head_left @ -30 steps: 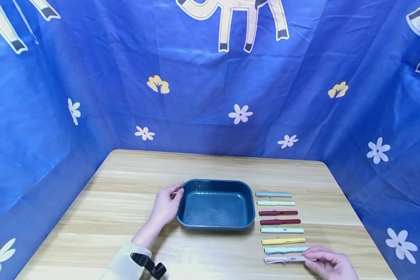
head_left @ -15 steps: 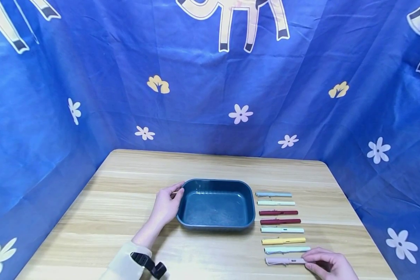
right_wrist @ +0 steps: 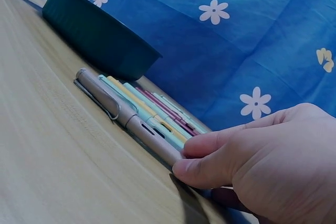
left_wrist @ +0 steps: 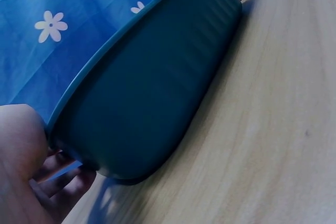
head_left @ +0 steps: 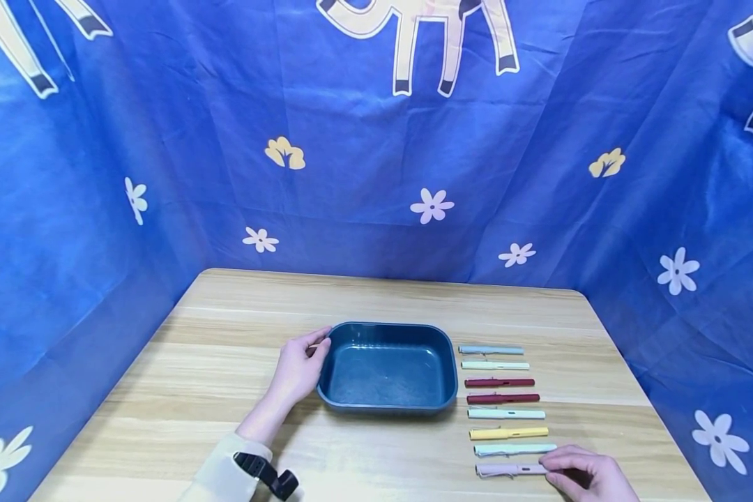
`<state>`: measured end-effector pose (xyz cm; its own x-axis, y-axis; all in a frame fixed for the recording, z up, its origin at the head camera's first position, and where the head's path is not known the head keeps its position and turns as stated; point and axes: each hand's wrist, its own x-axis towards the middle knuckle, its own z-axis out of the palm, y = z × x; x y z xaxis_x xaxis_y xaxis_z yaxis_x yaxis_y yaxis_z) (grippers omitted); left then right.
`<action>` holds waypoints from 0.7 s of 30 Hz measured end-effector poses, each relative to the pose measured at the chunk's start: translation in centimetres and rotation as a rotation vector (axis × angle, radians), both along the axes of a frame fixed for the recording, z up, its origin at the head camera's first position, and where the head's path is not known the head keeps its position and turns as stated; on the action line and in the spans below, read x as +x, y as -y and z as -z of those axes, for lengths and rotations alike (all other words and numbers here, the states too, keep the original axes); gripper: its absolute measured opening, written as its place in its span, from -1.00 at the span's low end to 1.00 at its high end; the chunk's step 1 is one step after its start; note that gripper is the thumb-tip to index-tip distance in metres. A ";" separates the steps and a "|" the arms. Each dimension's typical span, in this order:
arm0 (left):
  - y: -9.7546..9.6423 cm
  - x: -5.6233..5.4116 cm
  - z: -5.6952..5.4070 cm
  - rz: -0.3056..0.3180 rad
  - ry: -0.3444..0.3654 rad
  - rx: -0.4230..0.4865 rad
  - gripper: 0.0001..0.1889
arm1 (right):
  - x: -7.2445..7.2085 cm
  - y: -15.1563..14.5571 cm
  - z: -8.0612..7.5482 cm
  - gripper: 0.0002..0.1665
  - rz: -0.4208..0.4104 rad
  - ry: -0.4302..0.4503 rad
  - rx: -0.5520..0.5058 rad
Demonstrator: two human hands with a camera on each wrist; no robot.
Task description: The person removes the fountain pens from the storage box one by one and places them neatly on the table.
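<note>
My left hand grips the left end of a dark teal rectangular tray, thumb at the rim and fingers against its outer wall in the left wrist view. Nothing lies inside the tray. At the front right, my right hand pinches the right end of a pale lilac fountain pen between thumb and forefinger. This capped pen lies along the table, its clip end pointing left, as the right wrist view shows. Just behind it is a mint pen, then a yellow pen.
More pens continue the column beside the tray: a pale mint one, two dark red ones, a light green one and a blue one farthest back. Blue patterned cloth surrounds the wooden table.
The lilac pen has shifted slightly right and toward the front, a little away from the mint pen, with my right hand on its end. My left hand and the tray stay put.
</note>
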<state>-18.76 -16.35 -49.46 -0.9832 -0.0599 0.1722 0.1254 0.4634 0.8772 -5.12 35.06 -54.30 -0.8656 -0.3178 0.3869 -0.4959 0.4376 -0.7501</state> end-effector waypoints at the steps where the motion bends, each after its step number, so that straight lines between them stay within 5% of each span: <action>1: 0.0 0.0 0.0 0.000 -0.002 0.000 -0.64 | 0.0 0.0 0.0 -0.60 0.001 -0.003 0.000; 21: 0.3 -0.2 0.3 0.048 0.000 0.040 -0.63 | 0.8 0.8 -2.0 -0.70 0.141 0.139 -0.052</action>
